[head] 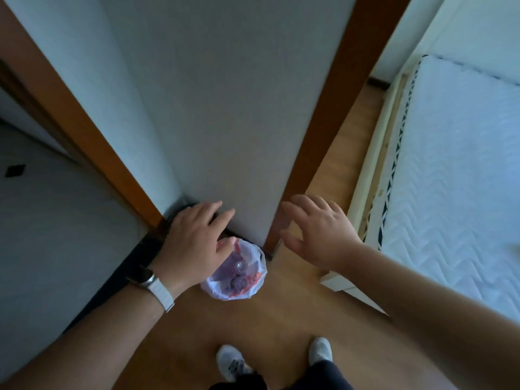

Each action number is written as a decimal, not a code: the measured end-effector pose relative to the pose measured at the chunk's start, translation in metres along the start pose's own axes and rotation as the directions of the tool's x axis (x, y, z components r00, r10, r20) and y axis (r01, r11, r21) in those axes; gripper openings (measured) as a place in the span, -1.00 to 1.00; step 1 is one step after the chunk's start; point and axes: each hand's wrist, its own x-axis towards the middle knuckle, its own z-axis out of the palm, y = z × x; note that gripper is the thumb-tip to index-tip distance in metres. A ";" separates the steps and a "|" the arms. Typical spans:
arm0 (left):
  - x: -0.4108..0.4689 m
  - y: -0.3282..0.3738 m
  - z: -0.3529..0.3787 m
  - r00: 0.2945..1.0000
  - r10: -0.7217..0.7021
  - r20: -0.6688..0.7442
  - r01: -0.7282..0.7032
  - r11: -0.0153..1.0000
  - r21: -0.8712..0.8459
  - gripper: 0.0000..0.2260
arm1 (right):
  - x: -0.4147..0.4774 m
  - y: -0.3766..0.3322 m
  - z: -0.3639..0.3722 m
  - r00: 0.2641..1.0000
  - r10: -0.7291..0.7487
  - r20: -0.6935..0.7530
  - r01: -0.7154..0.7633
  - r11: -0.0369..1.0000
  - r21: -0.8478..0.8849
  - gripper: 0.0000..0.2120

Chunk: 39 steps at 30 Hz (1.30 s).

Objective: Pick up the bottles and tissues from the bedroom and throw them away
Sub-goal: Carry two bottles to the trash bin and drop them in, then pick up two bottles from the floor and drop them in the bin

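A small bin lined with a white and red plastic bag (254,288) stands on the wooden floor at the foot of a wall corner. Inside it lies a clear plastic bottle (239,267) among crumpled pale items that I cannot make out. My left hand (194,240), with a white-strapped watch on its wrist, hovers over the bin's left rim, fingers straight and holding nothing. Out to the right of the bin, my right hand (318,229) is spread in the air and holds nothing.
A grey wall (225,108) with brown wooden trim rises straight ahead. A bed with a white quilted mattress (455,170) runs along the right. A grey tiled floor (42,235) lies through the doorway on the left. My white shoes (230,361) stand on the wooden floor below.
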 end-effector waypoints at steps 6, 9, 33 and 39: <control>0.023 0.052 -0.041 0.991 0.127 -0.048 -0.125 0.992 0.032 -0.52 | -0.061 0.036 -0.044 0.986 0.158 -0.058 -0.160 0.987 -0.026 -0.47; 0.028 0.087 -0.053 0.979 0.191 -0.073 -0.189 0.982 0.025 -0.52 | -0.099 0.052 -0.058 0.976 0.203 -0.076 -0.204 0.979 -0.011 -0.46; -0.049 0.542 -0.049 0.574 0.812 -0.109 -0.818 0.574 -0.035 -0.56 | -0.586 0.157 -0.091 0.561 0.801 -0.208 -0.791 0.593 0.149 -0.46; -0.070 0.638 -0.033 0.381 0.921 -0.080 -0.924 0.377 -0.059 -0.57 | -0.670 0.161 -0.078 0.364 0.905 -0.221 -0.900 0.402 0.165 -0.46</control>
